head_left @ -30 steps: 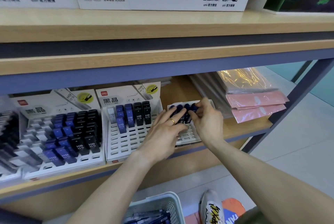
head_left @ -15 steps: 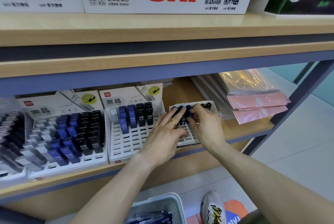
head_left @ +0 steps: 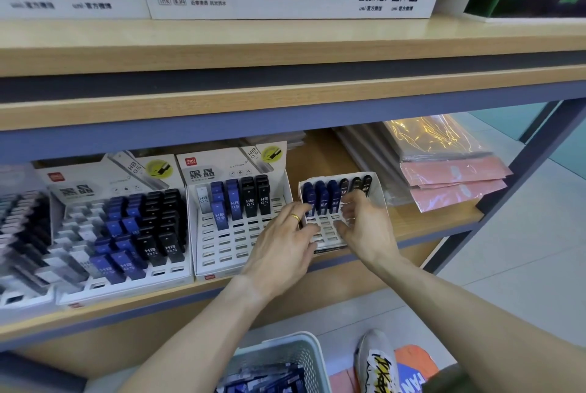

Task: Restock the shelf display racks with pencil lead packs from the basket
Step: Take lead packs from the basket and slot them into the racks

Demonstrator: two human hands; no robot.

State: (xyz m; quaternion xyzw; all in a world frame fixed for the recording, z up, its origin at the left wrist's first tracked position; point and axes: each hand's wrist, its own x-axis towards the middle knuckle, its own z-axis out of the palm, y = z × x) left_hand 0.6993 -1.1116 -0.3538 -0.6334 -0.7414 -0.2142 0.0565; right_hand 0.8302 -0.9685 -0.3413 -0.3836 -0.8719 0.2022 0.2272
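A small white display rack (head_left: 379,194) stands on the lower shelf, with a row of blue and black pencil lead packs (head_left: 323,199) along its back. My left hand (head_left: 282,246) hovers at the rack's left edge, fingers loosely bent, a gold ring on one finger. Over the rack's empty front slots is my right hand (head_left: 367,229), fingers relaxed and slightly curled. I see no pack in either hand. The pale basket (head_left: 306,349) sits below on the floor, holding several blue packs (head_left: 269,380).
Two larger white racks of HB 0.5 packs, a middle rack (head_left: 241,253) and a left rack (head_left: 126,281), stand left of the small rack. Pink and clear plastic sleeves (head_left: 450,177) lie to its right. An upper shelf board (head_left: 285,100) overhangs. My shoe (head_left: 377,361) is beside the basket.
Both hands have drawn back from the top row of the small rack toward its front, uncovering the blue and black packs standing there.
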